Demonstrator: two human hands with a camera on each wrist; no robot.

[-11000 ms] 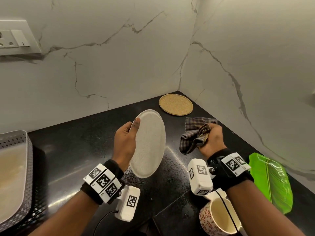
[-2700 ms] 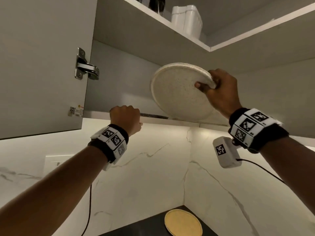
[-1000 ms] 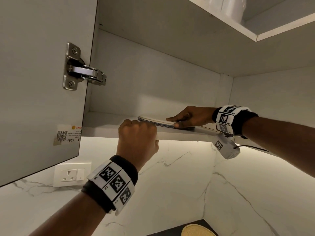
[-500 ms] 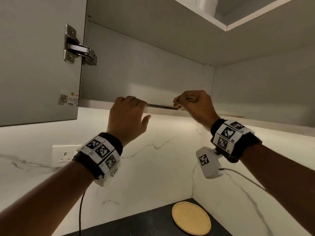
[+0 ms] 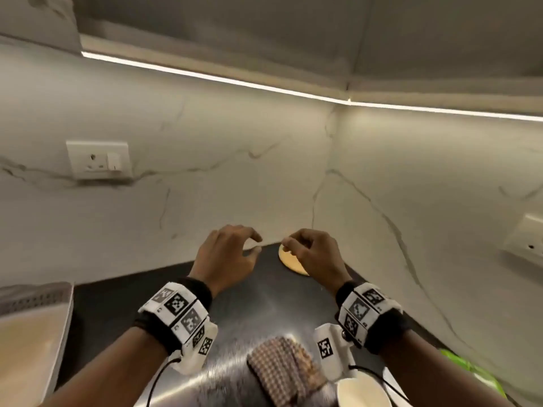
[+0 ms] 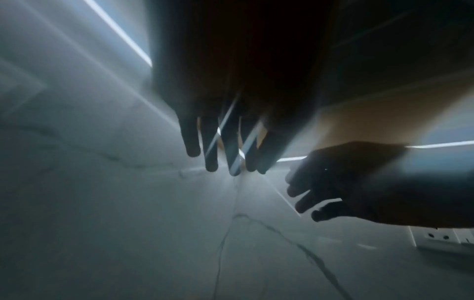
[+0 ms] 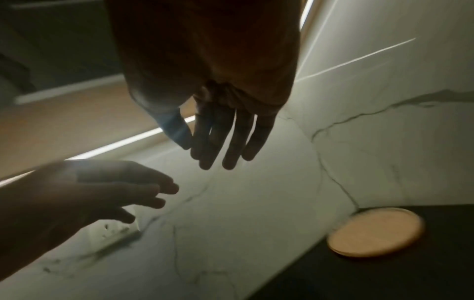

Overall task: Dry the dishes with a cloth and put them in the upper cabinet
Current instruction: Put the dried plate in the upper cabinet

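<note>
Both hands hang empty in the air above the black counter [image 5: 264,312]. My left hand [image 5: 249,243] has loosely curled fingers and holds nothing; the left wrist view shows its fingers [image 6: 223,152] spread and straight. My right hand [image 5: 293,245] is just as relaxed, its fingers [image 7: 220,146] extended and empty. The checked cloth [image 5: 282,371] lies crumpled on the counter below my wrists. A mug [image 5: 361,392] stands beside it at the bottom edge. Only the underside of the upper cabinet [image 5: 264,39] shows at the top; the plate is out of sight.
A round cork mat [image 5: 291,261] lies in the counter's back corner, also in the right wrist view [image 7: 374,233]. A grey dish rack [image 5: 35,318] stands at the left, a green leaf-shaped plate [image 5: 470,374] at the right. A wall socket [image 5: 98,160] sits on the marble backsplash.
Both hands have dropped from the cabinet shelf down toward the counter. The right hand let go of the plate, which stayed on the shelf. The view has tilted downward.
</note>
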